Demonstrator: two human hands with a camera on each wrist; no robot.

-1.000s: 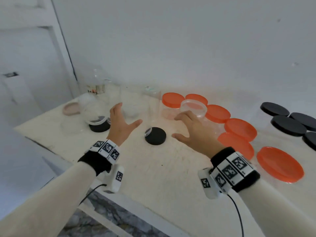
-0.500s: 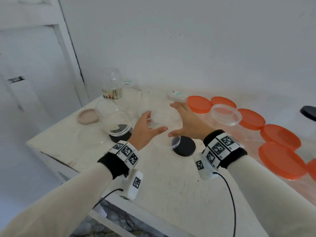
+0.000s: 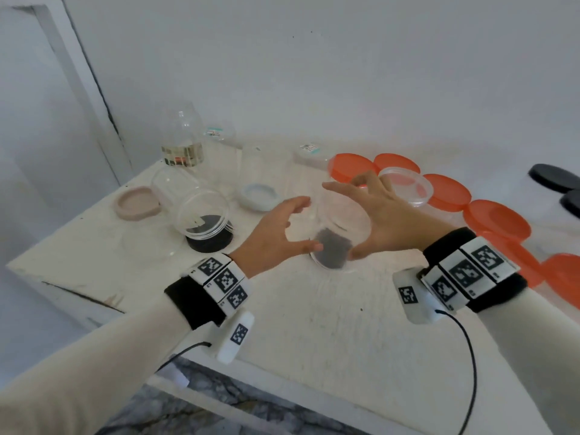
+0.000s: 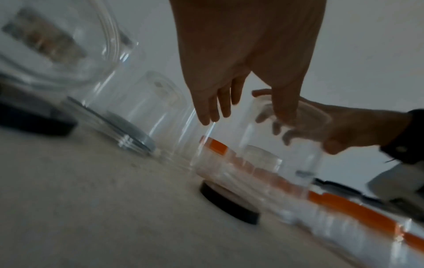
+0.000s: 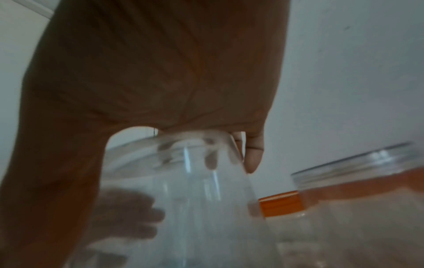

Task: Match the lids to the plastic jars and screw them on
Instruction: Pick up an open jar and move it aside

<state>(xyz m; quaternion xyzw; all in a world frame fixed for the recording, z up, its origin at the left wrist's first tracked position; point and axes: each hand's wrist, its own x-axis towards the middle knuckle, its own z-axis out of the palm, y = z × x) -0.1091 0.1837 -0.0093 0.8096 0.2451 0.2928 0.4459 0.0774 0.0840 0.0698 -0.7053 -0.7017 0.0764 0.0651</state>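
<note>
Two hands flank a clear jar (image 3: 340, 215) above the black lid (image 3: 332, 254) on the table (image 3: 314, 324); right hand (image 3: 386, 215) fingers curl round it, left hand (image 3: 276, 233) spread, empty; I'd steady it before threading

Cream sleeves (image 3: 78, 365) cover both forearms. Each wrist wears a black band (image 3: 194, 301) carrying white blocks printed with black square-pattern markers (image 3: 224, 281). A white camera pod (image 3: 414, 298) with a black cable (image 3: 470, 356) hangs beneath each.

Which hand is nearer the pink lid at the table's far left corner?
Left. The left hand is beside the clear jar, on the side toward the pink lid; the right hand grips that jar from the other side.
</note>
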